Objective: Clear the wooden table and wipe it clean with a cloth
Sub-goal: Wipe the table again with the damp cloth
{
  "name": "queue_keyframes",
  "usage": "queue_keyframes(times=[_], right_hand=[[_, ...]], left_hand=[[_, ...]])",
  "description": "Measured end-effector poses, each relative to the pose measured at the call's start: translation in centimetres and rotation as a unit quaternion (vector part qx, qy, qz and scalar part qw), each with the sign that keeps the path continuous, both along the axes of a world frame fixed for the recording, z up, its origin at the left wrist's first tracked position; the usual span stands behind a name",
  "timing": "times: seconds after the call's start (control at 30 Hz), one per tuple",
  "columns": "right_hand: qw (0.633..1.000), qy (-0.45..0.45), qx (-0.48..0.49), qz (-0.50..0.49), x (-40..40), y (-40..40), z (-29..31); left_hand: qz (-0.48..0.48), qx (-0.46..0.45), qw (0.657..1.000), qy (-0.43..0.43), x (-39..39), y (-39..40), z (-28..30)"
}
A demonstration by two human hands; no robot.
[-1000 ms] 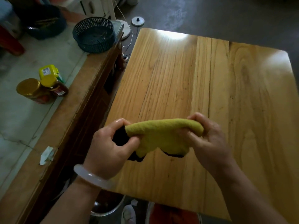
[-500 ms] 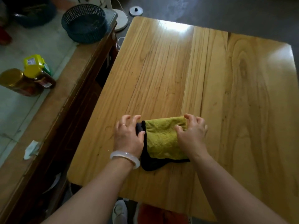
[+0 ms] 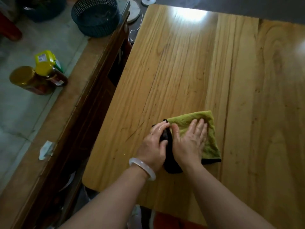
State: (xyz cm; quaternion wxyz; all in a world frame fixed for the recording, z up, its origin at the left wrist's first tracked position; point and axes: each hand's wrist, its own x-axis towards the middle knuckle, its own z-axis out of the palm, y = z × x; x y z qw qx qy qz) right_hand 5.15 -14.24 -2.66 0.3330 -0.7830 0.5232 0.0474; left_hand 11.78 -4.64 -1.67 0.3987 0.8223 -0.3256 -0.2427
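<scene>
The right hand [image 3: 189, 139] fingers [image 3: 200, 125] lie flat on the green cloth [image 3: 209, 133]. The left hand [image 3: 154, 144] fingers curl round its black edge. The cloth sits at 6 o'clock on the desk [image 3: 214, 71]. The jar [image 3: 29, 81] label is too blurry to read.

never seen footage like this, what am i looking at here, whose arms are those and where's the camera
There is no machine here: a person wears one wide-angle camera on the head, so you look forward and down along their own two bare arms. In front is a pale wooden table. A folded green cloth with a black underside lies on it near the front edge. The right hand lies flat on the cloth with its fingers straight, pressing it down. The left hand, with a pale bangle at the wrist, rests on the cloth's black edge, its thumb tucked against the fabric. On the side counter to the left are a dark blue plastic basket and two yellow-lidded jars.
</scene>
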Motion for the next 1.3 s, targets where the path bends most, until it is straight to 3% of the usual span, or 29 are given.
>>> queue_keyframes(times=[0.07,0.13,0.23,0.47,0.53,0.67,0.83,0.9,1.07,1.17,1.3], right_hand=[[0.999,0.022,-0.035,0.006,1.2,-0.8,-0.8],[0.996,0.041,-0.073,0.024,2.3,-1.5,-1.5],[0.992,0.009,-0.111,0.065,3.4,-1.9,-2.0],[0.947,-0.172,-0.072,0.261,4.8,5.8,-1.6],[0.915,-0.188,-0.022,0.356,4.2,9.7,-1.5],[0.794,-0.221,0.072,0.562,1.7,14.5,-1.9],[0.694,-0.195,0.129,0.681,-1.6,10.9,-1.5],[0.714,-0.176,0.088,0.672,-2.8,7.5,-1.6],[0.859,-0.145,-0.061,0.487,-1.6,-1.3,-2.5],[0.901,-0.112,-0.138,0.395,1.7,-3.7,-3.0],[0.95,-0.049,-0.156,0.267,4.7,-2.0,-3.2]], left_hand=[[0.047,0.013,0.997,-0.056,2.7,1.5,0.6],[0.079,0.084,0.989,-0.088,5.9,3.2,0.7],[0.116,0.17,0.977,-0.064,10.0,5.3,1.1],[0.096,0.112,0.988,0.054,13.2,8.0,0.9],[0.124,0.088,0.986,0.069,13.3,8.4,0.8],[0.099,0.083,0.99,0.05,12.7,9.5,0.8],[0.02,0.122,0.992,0.01,11.0,9.9,1.1],[-0.005,0.134,0.991,-0.015,10.3,9.4,0.9],[-0.083,0.152,0.978,-0.113,8.9,7.6,-1.0],[-0.086,0.15,0.974,-0.144,8.1,7.0,-2.8],[-0.071,0.147,0.97,-0.177,7.0,7.1,-4.6]])
